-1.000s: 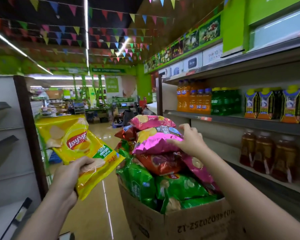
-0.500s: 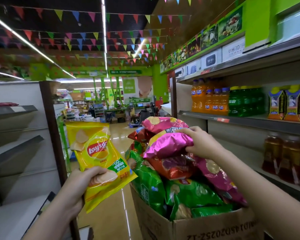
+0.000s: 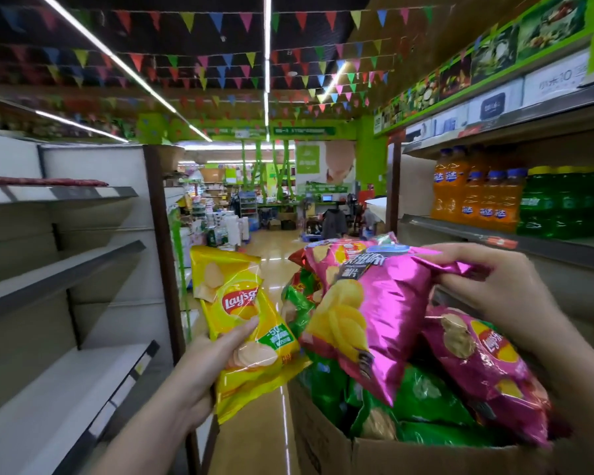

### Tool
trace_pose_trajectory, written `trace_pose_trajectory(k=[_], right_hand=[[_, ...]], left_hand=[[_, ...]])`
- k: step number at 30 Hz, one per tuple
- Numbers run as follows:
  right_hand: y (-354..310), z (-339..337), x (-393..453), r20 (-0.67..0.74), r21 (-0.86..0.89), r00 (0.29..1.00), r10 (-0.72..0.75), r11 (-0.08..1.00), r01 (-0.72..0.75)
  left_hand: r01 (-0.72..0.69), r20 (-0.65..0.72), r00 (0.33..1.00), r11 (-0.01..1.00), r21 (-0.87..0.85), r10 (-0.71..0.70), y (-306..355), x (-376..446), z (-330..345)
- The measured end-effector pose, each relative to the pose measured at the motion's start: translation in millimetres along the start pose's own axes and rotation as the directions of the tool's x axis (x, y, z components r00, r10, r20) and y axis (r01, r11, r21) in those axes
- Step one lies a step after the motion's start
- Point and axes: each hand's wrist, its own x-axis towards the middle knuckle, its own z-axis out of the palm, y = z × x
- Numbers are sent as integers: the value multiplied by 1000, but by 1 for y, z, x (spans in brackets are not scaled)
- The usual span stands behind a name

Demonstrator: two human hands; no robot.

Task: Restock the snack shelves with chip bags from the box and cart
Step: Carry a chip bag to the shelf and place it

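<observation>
A shiny pink foil chip bag (image 3: 381,317) is lifted above the open brown cardboard box (image 3: 408,455), the right hand (image 3: 494,293) pinching its top edge. The left hand (image 3: 203,368) grips a glossy yellow chip bag (image 3: 235,313) by its lower half, just left of the box's near-left corner. Green chip bags (image 3: 422,399) fill the box. Bare grey metal shelves (image 3: 59,269) stand on the left.

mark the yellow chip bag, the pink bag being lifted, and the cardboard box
yellow chip bag (image 3: 235,299): head view, on its red logo.
pink bag (image 3: 388,313): head view, mid-face, on the foil.
cardboard box (image 3: 384,455): head view, front wall near the corner.
</observation>
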Motion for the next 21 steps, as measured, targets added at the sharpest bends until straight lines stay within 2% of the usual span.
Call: trace_pose_trajectory(k=[3, 5, 8, 10, 12, 13, 16, 18, 21], right_hand=[[-16, 13, -2, -75, 171, 988, -133, 975, 145], [-27, 28, 0, -133, 358, 976, -176, 909, 212], [-41, 60, 5, -123, 657, 983, -135, 732, 183], [-52, 89, 7, -52, 733, 988, -146, 666, 137], [-70, 124, 0, 23, 823, 988, -154, 563, 69], [-84, 144, -6, 82, 880, 987, -139, 475, -6], [-125, 195, -35, 297, 924, 939, -172, 299, -237], [-152, 224, -57, 468, 883, 857, -215, 147, -446], [-211, 249, -100, 667, 719, 672, -321, 44, -693]], left_hand=[[-9, -32, 999, 1000, -8, 9, -3, -18, 1], [-54, -104, 993, 998, 44, 58, -7, -31, -5], [-134, -149, 977, 982, 132, 153, -12, -57, -21], [-153, -179, 967, 974, 168, 183, -13, -79, -36], [-183, -203, 956, 973, 144, 210, -13, -103, -55], [-207, -234, 945, 972, 111, 228, -12, -120, -66], [-273, -342, 899, 961, 49, 272, -1, -167, -96], [-309, -437, 851, 951, 34, 292, 5, -200, -116], [-366, -579, 751, 930, 36, 318, 10, -256, -139]])
